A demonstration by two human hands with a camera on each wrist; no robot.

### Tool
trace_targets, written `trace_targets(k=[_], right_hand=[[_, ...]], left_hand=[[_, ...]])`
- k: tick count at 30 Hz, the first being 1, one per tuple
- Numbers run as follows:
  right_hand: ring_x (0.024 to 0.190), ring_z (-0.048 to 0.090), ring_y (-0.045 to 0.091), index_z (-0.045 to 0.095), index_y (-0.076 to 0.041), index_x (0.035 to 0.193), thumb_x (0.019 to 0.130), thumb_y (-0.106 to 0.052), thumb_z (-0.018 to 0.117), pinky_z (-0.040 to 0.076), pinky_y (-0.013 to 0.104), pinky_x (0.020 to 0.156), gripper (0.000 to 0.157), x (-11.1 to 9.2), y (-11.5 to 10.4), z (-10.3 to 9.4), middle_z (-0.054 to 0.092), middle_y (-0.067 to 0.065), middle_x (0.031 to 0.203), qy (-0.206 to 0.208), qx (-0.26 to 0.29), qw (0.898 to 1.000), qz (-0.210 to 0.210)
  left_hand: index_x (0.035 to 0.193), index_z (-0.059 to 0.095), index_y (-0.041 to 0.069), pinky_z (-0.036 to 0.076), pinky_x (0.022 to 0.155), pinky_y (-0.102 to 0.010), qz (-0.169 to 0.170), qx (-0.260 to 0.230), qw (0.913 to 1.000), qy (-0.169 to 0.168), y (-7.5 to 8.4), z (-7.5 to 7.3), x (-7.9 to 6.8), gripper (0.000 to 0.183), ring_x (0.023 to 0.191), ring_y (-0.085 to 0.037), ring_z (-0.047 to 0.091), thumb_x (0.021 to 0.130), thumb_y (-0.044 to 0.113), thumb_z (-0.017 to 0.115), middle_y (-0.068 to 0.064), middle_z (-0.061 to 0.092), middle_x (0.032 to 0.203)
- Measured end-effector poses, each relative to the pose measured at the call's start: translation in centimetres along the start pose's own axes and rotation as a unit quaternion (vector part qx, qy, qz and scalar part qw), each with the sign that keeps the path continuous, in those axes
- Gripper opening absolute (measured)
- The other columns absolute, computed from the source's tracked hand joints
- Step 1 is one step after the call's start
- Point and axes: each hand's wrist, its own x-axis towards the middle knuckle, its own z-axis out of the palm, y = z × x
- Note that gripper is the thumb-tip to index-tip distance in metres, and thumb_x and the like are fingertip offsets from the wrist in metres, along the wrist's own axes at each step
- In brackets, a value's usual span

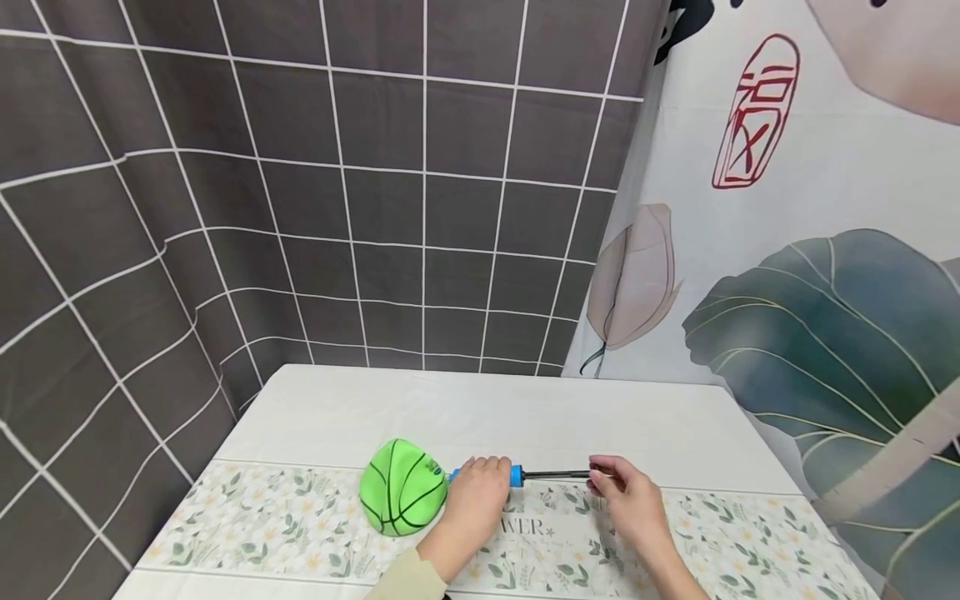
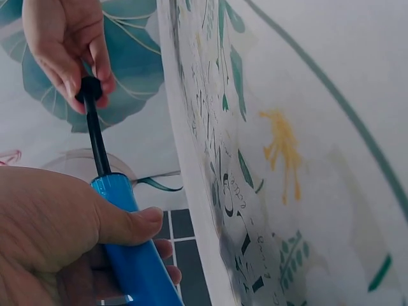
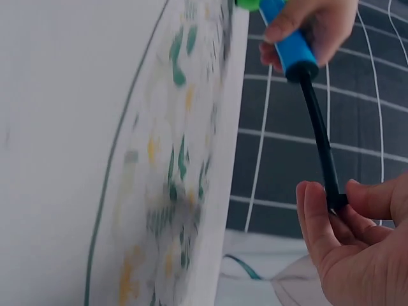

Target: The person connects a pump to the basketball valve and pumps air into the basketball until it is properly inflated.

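A blue hand pump (image 2: 143,274) lies sideways in my left hand (image 1: 480,496), whose fingers and thumb wrap its barrel. Its black rod (image 1: 555,475) is drawn well out to the right. My right hand (image 1: 630,504) pinches the black knob (image 3: 338,201) at the rod's end between thumb and fingers. Left of the pump sits a green ball (image 1: 402,487) with black basketball lines, sagging and partly deflated. The pump's blue tip meets the ball's right side in the head view. In the right wrist view only a sliver of the ball shows at the top.
Under the hands is a table with a white cloth (image 1: 480,408) and a printed band of flowers (image 1: 277,508). Behind it hangs a dark curtain (image 1: 382,208) with white grid lines. A pale curtain with leaf prints (image 1: 817,333) hangs at the right.
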Motion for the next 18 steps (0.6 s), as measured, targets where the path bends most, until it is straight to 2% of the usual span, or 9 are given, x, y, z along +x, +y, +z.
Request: trace_targets(k=[4, 9, 18], right_hand=[[0.091, 0.072, 0.02, 0.064, 0.001, 0.126, 0.101, -0.005, 0.06, 0.061, 0.029, 0.079, 0.027, -0.1, 0.1, -0.4, 0.072, 0.015, 0.11, 0.003, -0.001, 1.0, -0.001], [0.087, 0.072, 0.018, 0.066, 0.001, 0.124, 0.1, -0.005, 0.061, 0.061, 0.027, 0.075, 0.026, -0.3, -0.5, 0.3, 0.072, 0.013, 0.107, 0.016, -0.008, 1.0, -0.023], [0.081, 0.069, 0.012, 0.07, -0.001, 0.117, 0.095, -0.004, 0.068, 0.058, 0.02, 0.068, 0.022, -0.8, -2.0, 4.0, 0.074, 0.008, 0.101, 0.013, -0.018, 0.998, -0.061]], left_hand=[[0.108, 0.065, 0.008, 0.056, 0.097, -0.038, -0.002, 0.001, 1.0, 0.0, 0.0, 0.1, 0.0, 0.026, 0.096, -0.019, 0.068, 0.084, 0.009, 0.077, -0.005, 0.07, 0.097], [0.107, 0.065, 0.007, 0.057, 0.095, -0.037, -0.001, 0.004, 1.0, 0.006, 0.1, 0.0, 0.0, 0.025, 0.095, -0.019, 0.069, 0.085, 0.009, 0.077, -0.005, 0.07, 0.097], [0.101, 0.065, 0.008, 0.058, 0.09, -0.035, -0.004, 0.019, 0.9993, 0.033, 0.5, -0.1, 0.0, 0.019, 0.09, -0.019, 0.068, 0.086, 0.011, 0.076, -0.003, 0.07, 0.092]])
